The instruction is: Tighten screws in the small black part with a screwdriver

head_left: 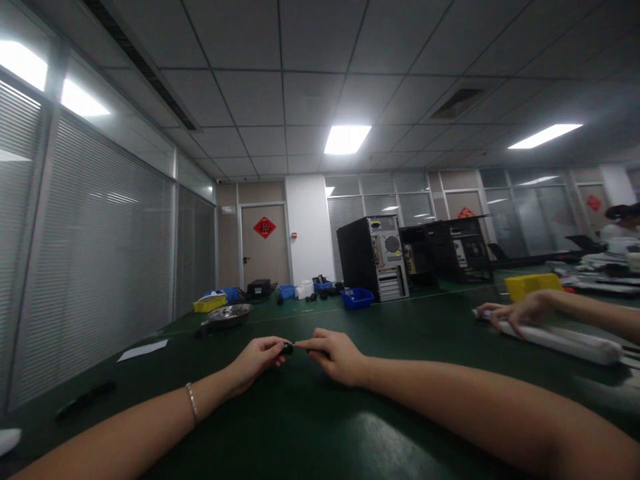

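Small dark part at fingertips, green tabletop, big office rm

Nearest: dark-green, smooth tabletop (380,440), w/ a blurry light reflection at the front. Silvery bracelet (191,403) on L wrist. L hand (263,357) pinches a small dark part w/ a greenish spot (287,348) betw. thumb & fingers, just above the table. R hand (340,355) points its index finger at the part, other fingers curled. Flat white sheet (143,350) lies to the L. To the R, a co-worker's hand (525,312) is on a long whitish wrapped bundle (570,342). Beyond: shallow round metal bowl (227,315), shallow yellow plastic tray (210,303), blue plastic bin (357,298), then a black PC tower w/ its metal back showing (355,253). Rm behind: glass partition w/ blinds (110,233) on L, pale door (253,250) w/ red diamond sign (265,228), gridded ceiling w/ bright panel lights (349,139).

Hard to see: white item (9,440) cut off at L edge; long dark item (85,400) nearly lost against the green. Part's far too small to ID, mostly covered by fingers; can't tell if R fingertip touches it or if R hand grips anything. Co-worker's arm runs off R edge. Far-R clutter (595,270) blurred.
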